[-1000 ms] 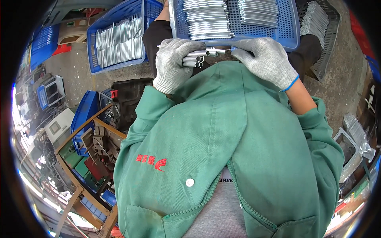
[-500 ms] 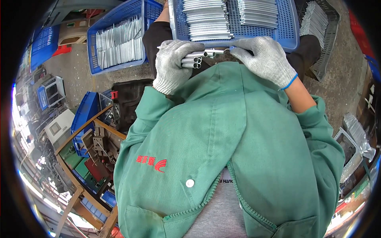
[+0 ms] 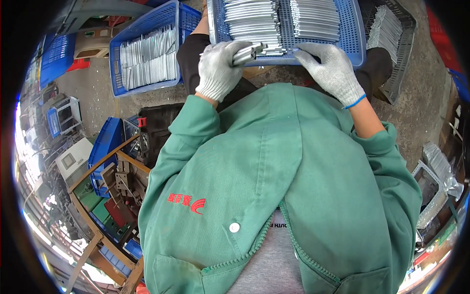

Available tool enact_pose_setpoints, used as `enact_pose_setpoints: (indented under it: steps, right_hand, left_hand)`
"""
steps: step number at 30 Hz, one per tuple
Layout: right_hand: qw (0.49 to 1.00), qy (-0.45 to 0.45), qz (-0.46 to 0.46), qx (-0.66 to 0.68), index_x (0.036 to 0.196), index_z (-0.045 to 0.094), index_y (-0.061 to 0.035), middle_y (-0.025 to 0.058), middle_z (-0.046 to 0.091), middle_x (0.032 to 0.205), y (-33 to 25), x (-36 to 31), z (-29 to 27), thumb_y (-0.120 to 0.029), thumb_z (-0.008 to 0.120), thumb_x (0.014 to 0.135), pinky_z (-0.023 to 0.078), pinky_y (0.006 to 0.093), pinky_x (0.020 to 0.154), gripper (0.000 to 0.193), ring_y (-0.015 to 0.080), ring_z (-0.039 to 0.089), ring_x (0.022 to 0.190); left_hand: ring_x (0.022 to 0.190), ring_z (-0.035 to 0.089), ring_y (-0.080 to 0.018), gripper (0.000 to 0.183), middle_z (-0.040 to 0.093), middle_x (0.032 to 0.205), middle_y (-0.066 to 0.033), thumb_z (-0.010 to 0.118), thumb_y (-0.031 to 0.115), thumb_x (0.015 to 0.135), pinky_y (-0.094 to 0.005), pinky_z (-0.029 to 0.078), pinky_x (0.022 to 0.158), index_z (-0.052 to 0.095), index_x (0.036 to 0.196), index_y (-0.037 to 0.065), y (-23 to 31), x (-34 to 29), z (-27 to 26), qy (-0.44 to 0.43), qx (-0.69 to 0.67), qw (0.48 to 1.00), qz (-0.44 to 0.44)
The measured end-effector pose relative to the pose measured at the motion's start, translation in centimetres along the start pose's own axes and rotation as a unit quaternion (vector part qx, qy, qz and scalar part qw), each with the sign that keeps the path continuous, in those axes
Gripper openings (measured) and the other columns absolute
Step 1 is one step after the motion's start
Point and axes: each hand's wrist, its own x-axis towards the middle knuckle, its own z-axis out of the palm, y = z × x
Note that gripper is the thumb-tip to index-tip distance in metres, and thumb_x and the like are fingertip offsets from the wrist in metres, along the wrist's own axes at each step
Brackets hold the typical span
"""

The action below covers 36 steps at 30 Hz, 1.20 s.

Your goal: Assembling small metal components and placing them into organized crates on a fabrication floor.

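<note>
My left hand (image 3: 219,66), in a grey-white knit glove, is closed around a small bundle of short silver metal tubes (image 3: 245,55). Their open ends stick out to the right, over the near rim of a blue crate (image 3: 274,61). My right hand (image 3: 330,68), gloved too, is at the same rim with thumb and fingers drawn together. A bit of blue shows at its fingertips; what they pinch is too small to make out. Inside the crate lie two stacks of similar tubes, a left stack (image 3: 252,22) and a right stack (image 3: 315,19).
Another blue crate (image 3: 113,73) of tubes stands on the floor at left. A dark crate (image 3: 399,73) with more tubes is at far right. A wooden-framed bench (image 3: 81,196) with metal fixtures is at lower left. Plastic-wrapped material (image 3: 438,164) lies at right.
My left hand has lifted the tube bundle away from my lap toward the crate, tilting it. My right hand has shifted slightly away from the tube ends, leaving a wider gap.
</note>
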Motion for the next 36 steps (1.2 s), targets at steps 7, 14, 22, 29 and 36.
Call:
enact_pose_setpoints:
  steps: [7,14,22,29,36]
  right_hand:
    - [1.0,0.016,0.023,-0.008,0.107,0.078,-0.0081,0.0087,0.079,0.092,1.6,-1.0,-0.1,-0.034,0.064,0.094,0.055,0.0385,0.067,0.032,0.0321,0.071,0.072]
    - [0.999,0.01,0.038,-0.019,0.106,0.079,-0.0083,0.0087,0.079,0.09,2.1,-1.5,0.0,-0.033,0.065,0.093,0.056,0.0389,0.067,0.031,0.0314,0.071,0.072]
    - [0.999,-0.019,0.025,-0.018,0.106,0.08,-0.0106,0.0083,0.078,0.084,0.4,-1.4,-0.2,-0.032,0.067,0.093,0.055,0.0369,0.061,0.029,0.027,0.07,0.064]
    - [0.997,-0.021,-0.062,-0.031,0.101,0.08,-0.0125,0.0065,0.076,0.076,-0.8,-1.6,-0.1,-0.031,0.066,0.092,0.052,0.0362,0.055,0.025,0.024,0.068,0.059]
    - [0.992,-0.025,-0.105,-0.069,0.098,0.079,-0.0131,0.0055,0.074,0.073,-1.1,-1.8,-0.3,-0.032,0.065,0.092,0.05,0.0363,0.052,0.024,0.0234,0.066,0.057]
  left_hand:
    - [0.078,0.07,-0.0341,0.029,0.075,0.088,-0.0078,0.07,0.016,0.082,-0.0431,0.054,0.07,0.074,0.11,0.018,-2.4,3.4,5.9,-0.128,0.083,0.986,-0.071]
    - [0.079,0.071,-0.034,0.027,0.076,0.091,-0.0088,0.07,0.021,0.085,-0.0433,0.055,0.069,0.071,0.112,0.018,-3.7,3.5,7.0,-0.152,0.111,0.982,-0.021]
    - [0.078,0.072,-0.0259,0.025,0.076,0.091,-0.0071,0.074,0.019,0.089,-0.0357,0.054,0.069,0.071,0.113,0.013,-1.3,1.3,1.7,-0.143,-0.061,0.984,-0.09]
    - [0.079,0.07,-0.0158,0.024,0.076,0.096,-0.0038,0.073,0.002,0.088,-0.0291,0.054,0.072,0.07,0.112,0.005,-1.3,-1.1,0.7,-0.112,-0.223,0.967,-0.052]
    - [0.085,0.071,-0.0128,0.023,0.076,0.102,-0.0034,0.071,-0.004,0.089,-0.0262,0.056,0.077,0.071,0.111,0.001,-0.2,-1.5,0.1,-0.134,-0.231,0.961,-0.071]
